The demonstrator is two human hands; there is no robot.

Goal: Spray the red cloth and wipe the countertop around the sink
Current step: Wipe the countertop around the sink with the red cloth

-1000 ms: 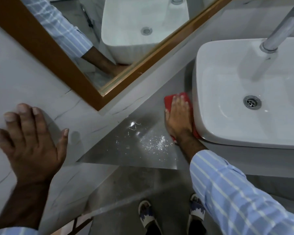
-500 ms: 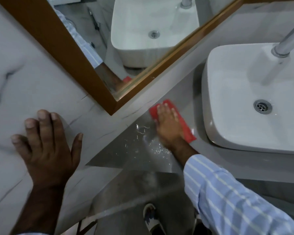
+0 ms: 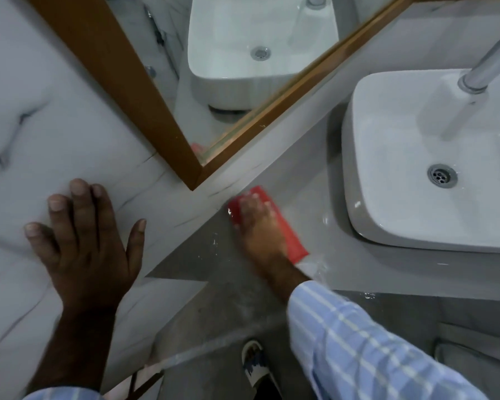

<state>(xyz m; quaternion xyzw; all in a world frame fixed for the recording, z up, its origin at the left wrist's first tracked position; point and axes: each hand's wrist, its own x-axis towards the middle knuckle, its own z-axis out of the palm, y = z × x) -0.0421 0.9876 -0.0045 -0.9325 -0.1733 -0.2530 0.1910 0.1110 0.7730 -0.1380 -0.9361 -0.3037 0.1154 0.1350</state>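
Observation:
The red cloth [image 3: 289, 235] lies flat on the grey countertop [image 3: 214, 255], left of the white basin [image 3: 433, 157] and up against the wall corner. My right hand [image 3: 260, 226] presses flat on top of the cloth with fingers pointing to the wall. Wet streaks and white specks show on the countertop around the cloth. My left hand [image 3: 84, 243] rests spread and flat on the white marble wall [image 3: 41, 125] at the left, holding nothing. No spray bottle is in view.
A wood-framed mirror [image 3: 145, 90] hangs on the wall above the counter and reflects the basin. A chrome tap [image 3: 485, 67] stands at the basin's far side. Below the counter edge I see the floor and one sandal [image 3: 254, 365].
My right hand has slid the red cloth leftward, away from the basin's side and into the wall corner. The white specks on the counter are smeared and fewer. My left hand stays on the wall.

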